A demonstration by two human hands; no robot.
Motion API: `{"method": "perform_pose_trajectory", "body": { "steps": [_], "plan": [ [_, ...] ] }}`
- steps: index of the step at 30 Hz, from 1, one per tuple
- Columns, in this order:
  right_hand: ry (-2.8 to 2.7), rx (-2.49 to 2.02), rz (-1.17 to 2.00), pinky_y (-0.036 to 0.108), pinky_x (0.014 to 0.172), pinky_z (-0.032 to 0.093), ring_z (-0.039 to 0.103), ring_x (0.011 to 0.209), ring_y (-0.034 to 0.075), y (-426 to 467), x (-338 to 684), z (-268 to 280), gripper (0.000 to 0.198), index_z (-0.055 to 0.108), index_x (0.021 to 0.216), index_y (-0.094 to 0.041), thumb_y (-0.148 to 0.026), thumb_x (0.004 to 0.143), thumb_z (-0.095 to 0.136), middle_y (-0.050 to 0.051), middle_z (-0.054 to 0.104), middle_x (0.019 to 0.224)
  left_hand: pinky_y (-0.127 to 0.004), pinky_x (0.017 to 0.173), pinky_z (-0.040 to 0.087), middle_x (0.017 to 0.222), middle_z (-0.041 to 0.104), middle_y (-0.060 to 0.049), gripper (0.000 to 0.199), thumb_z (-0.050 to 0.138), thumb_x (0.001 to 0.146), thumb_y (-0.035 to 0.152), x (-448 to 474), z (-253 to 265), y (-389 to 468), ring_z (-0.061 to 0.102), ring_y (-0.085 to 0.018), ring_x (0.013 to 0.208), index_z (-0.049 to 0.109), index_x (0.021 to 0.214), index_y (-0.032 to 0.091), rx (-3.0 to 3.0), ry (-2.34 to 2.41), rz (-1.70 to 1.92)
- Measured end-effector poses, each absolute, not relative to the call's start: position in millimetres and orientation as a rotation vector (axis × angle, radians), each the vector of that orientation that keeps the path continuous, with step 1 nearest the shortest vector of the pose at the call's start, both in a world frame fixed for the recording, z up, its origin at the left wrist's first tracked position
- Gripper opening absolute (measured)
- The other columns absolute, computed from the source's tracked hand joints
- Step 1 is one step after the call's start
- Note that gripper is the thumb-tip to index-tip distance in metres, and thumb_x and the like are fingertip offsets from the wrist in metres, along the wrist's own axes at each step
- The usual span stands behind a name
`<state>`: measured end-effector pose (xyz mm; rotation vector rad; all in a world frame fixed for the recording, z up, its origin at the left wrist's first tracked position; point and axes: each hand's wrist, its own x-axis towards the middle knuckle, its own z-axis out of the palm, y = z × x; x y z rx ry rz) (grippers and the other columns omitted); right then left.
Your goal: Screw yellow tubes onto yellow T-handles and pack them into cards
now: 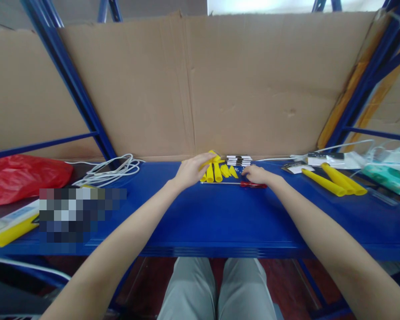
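My left hand (190,172) reaches to the far side of the blue table, its fingers and thumb closed around a yellow piece (214,155) that shows past the fingertips. Yellow tapered tubes (210,173) lie side by side just beneath it, with small flat yellow triangular pieces (233,172) to their right. My right hand (257,174) rests low over the tabletop, fingertips pinched together beside tiny light bits (238,170); what they grip is too small to make out. In front of it lies a screwdriver with a red handle (253,184), its shaft pointing left.
Stacked black-and-white packs (239,160) stand against the cardboard wall (253,89). At right are yellow tubes (340,180) and packets (326,158). A white cable coil (111,171), red bag (23,178) and blurred-out area lie left. Blue posts (83,102) flank the table (216,218).
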<state>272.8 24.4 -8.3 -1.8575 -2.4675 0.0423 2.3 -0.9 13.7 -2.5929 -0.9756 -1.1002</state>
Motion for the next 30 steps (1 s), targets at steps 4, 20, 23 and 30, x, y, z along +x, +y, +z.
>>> {"method": "perform_pose_trajectory", "body": {
  "steps": [4,20,23,30],
  "plan": [
    [-2.416,-1.934,-0.013,0.046,0.095,0.040,0.049,0.120,0.031,23,267,-10,0.045,0.068,0.108,-0.027,-0.010,0.074,0.044,0.004,0.059,0.127,-0.036,0.099,0.044,0.130,0.056,0.000,0.038,0.041,0.089,0.019,-2,-2,-12,0.053,-0.016,0.118,0.057,0.122,0.028,-2.625,-0.962,-0.870],
    [-2.373,-1.985,-0.003,0.050,0.098,0.034,0.043,0.124,0.030,25,261,-11,0.053,0.058,0.123,-0.030,-0.015,0.076,0.040,0.002,0.051,0.136,-0.035,0.096,0.045,0.130,0.056,-0.005,0.040,0.041,0.088,0.018,10,-6,-24,0.055,-0.018,0.115,0.055,0.125,0.024,-2.700,-1.010,-0.796],
    [-2.393,-1.977,-0.037,0.051,0.096,0.035,0.043,0.123,0.031,26,260,-12,0.052,0.059,0.122,-0.031,-0.016,0.076,0.039,0.002,0.051,0.136,-0.034,0.095,0.046,0.130,0.056,-0.005,0.040,0.042,0.088,0.018,11,-6,-24,0.055,-0.018,0.115,0.056,0.125,0.024,-2.676,-1.027,-0.767],
    [-2.412,-1.981,-0.100,0.050,0.095,0.035,0.045,0.122,0.030,29,257,-16,0.049,0.062,0.118,-0.027,-0.016,0.078,0.036,0.007,0.053,0.133,-0.033,0.093,0.047,0.131,0.055,-0.005,0.039,0.042,0.087,0.017,12,-6,-23,0.056,-0.019,0.114,0.058,0.122,0.024,-2.638,-1.094,-0.680]
  ]
}}
